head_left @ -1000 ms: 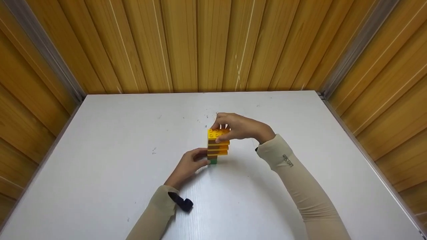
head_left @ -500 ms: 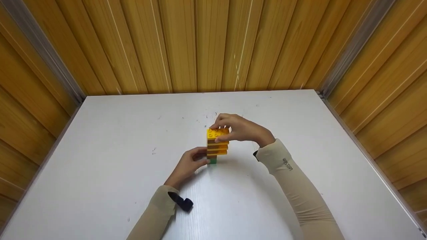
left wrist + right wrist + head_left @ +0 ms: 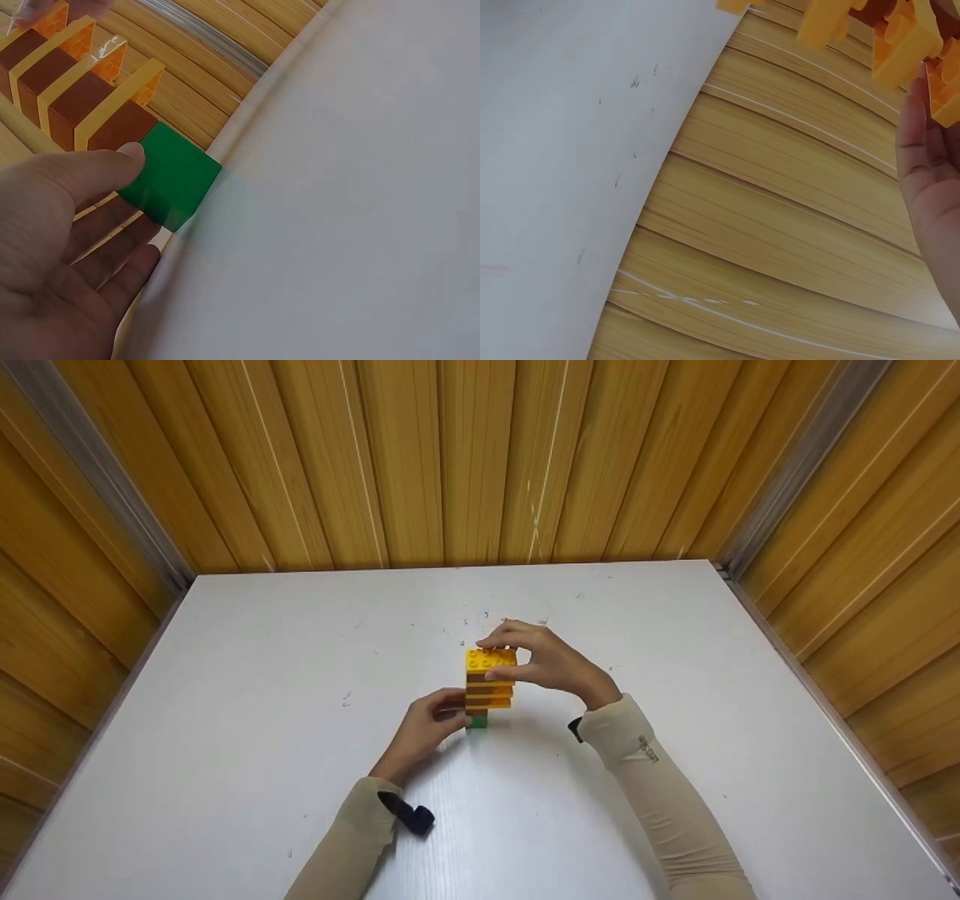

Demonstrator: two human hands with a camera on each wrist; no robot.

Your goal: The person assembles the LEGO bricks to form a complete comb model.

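A tower of toy building bricks stands upright in the middle of the table. It has a green brick (image 3: pixel 176 172) at the bottom, then brown bricks (image 3: pixel 97 101) alternating with wider yellow plates (image 3: pixel 480 660) that jut out to the right. My left hand (image 3: pixel 424 731) grips the base from the left, with its thumb on the green brick's near face. At the top, my right hand (image 3: pixel 555 660) pinches the uppermost yellow plate, thumb at the front edge and fingers at the back. In the right wrist view, the plates' hollow undersides show above the hand.
The white table (image 3: pixel 262 660) carries small dark marks behind the tower. Wood-patterned panels (image 3: pixel 480 465) wall in its back and sides. A black strap (image 3: pixel 409 814) is on the left wrist.
My right hand's wrist has dropped and its fingers have straightened somewhat, uncovering more studs of the top plate. The left hand and the tower stay in place.
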